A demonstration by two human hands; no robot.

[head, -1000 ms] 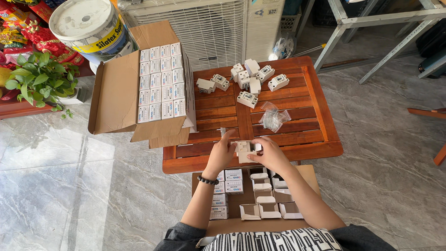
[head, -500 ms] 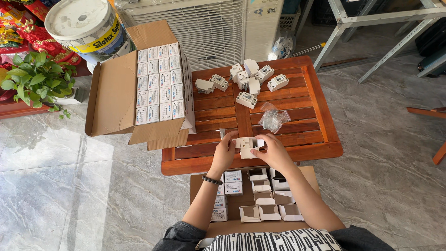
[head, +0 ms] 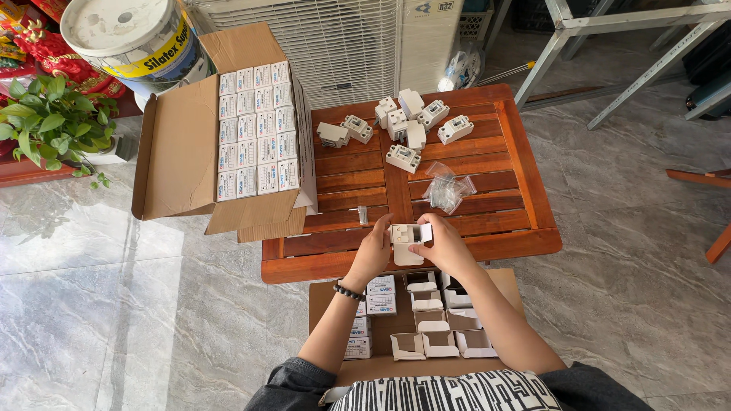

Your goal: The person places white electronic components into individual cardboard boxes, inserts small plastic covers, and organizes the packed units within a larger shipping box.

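Both hands, left hand [head: 373, 255] and right hand [head: 442, 247], held a small white box [head: 407, 237] flap-open over the worktop [head: 487, 221] edge, where a loosened grip might have dropped it into the carton [head: 327, 301] below.

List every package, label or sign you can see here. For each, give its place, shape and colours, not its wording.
Small white carton: open, held by left hand and right hand.
Brown cardboard box: table's left end, tipped up, rows of white cartons.
Empty white cartons: open, in the lower box.
White bucket: top left, yellow label band.
Clear bags: crumpled, mid-table.
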